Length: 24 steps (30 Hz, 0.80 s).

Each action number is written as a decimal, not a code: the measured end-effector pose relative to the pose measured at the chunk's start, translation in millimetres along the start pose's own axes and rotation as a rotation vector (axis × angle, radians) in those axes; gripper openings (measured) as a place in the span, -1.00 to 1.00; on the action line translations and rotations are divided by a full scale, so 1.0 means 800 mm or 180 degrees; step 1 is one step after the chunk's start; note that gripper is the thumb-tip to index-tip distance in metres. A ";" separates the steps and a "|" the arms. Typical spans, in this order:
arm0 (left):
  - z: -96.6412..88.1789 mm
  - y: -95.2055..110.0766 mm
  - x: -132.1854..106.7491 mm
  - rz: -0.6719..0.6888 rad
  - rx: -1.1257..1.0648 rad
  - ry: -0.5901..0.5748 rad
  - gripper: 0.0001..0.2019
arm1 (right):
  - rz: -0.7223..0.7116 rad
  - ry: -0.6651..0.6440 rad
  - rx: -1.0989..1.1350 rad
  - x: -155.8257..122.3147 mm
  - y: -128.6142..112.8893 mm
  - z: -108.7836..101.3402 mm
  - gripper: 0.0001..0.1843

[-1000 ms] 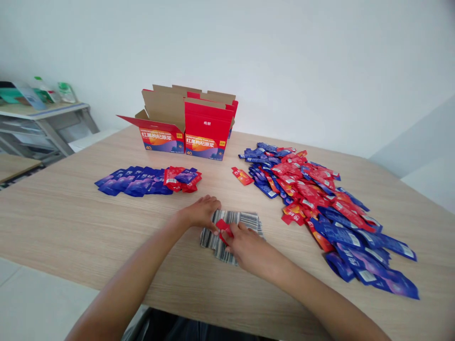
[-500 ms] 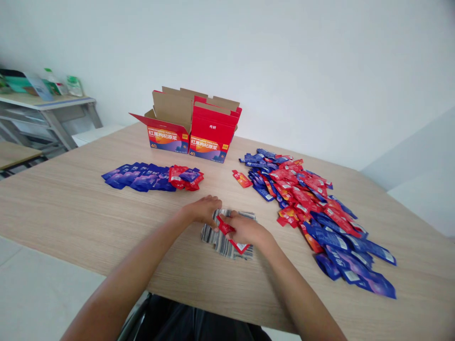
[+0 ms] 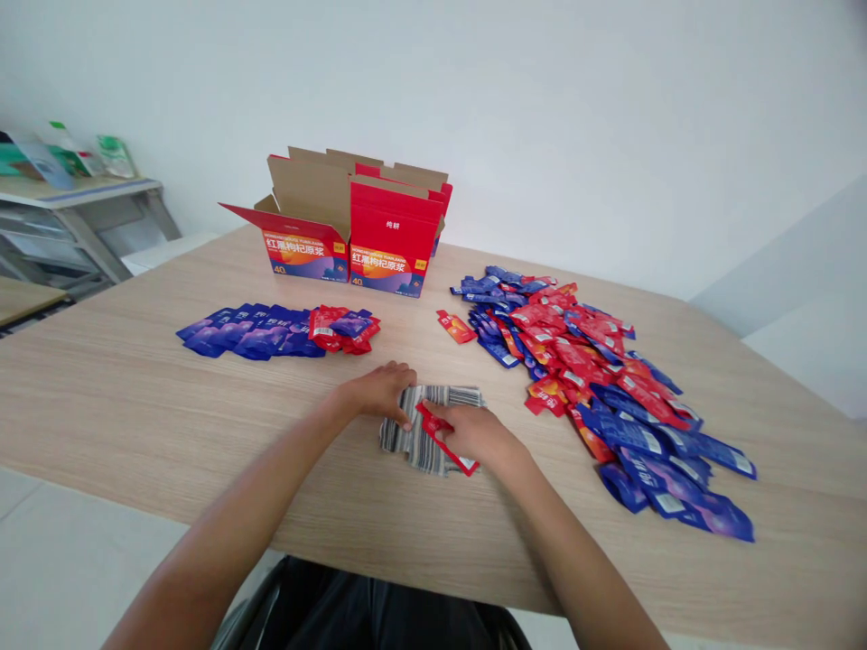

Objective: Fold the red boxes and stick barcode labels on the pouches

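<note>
A grey-and-white striped cloth (image 3: 414, 440) lies on the wooden table (image 3: 135, 406) in front of me. My left hand (image 3: 379, 390) rests on the cloth's left part, fingers curled down against it. My right hand (image 3: 474, 431) pinches a red sachet (image 3: 443, 441) that lies slanted across the cloth. To the right spreads a big heap of red and blue sachets (image 3: 596, 379). A single red sachet (image 3: 455, 327) lies apart, left of that heap.
A row of blue sachets with a few red ones (image 3: 277, 330) lies at the left. Two open red cardboard boxes (image 3: 352, 236) stand at the back. A shelf with bottles (image 3: 68, 194) is at far left. The table's near edge runs below my forearms.
My right hand has shifted the red sachet lower on the cloth, so more of it shows. The left hand has stayed on the cloth. The camera has moved slightly.
</note>
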State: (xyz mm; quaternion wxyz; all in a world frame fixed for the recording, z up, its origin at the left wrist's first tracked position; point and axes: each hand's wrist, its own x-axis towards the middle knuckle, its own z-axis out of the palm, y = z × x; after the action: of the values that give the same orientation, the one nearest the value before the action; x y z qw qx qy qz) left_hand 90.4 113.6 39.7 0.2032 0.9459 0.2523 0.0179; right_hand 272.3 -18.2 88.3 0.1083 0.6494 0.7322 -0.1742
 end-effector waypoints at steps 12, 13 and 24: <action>-0.001 -0.004 -0.001 0.0075 -0.0061 0.0059 -0.36 | 0.0070 0.0374 -0.0062 -0.008 -0.018 0.015 -0.50; -0.001 -0.004 -0.001 0.0058 -0.0073 0.0053 -0.36 | 0.0079 0.0396 -0.0065 -0.006 -0.020 0.017 -0.49; -0.001 -0.004 -0.001 0.0030 -0.0080 0.0039 -0.35 | -0.0127 0.0707 -0.0365 0.015 0.012 0.014 -0.56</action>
State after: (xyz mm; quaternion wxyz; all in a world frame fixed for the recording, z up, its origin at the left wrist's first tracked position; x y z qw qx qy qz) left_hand 87.7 116.1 39.4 0.2134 0.9443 0.2489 0.0277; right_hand 279.5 -11.0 72.3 0.0601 0.6428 0.7612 -0.0612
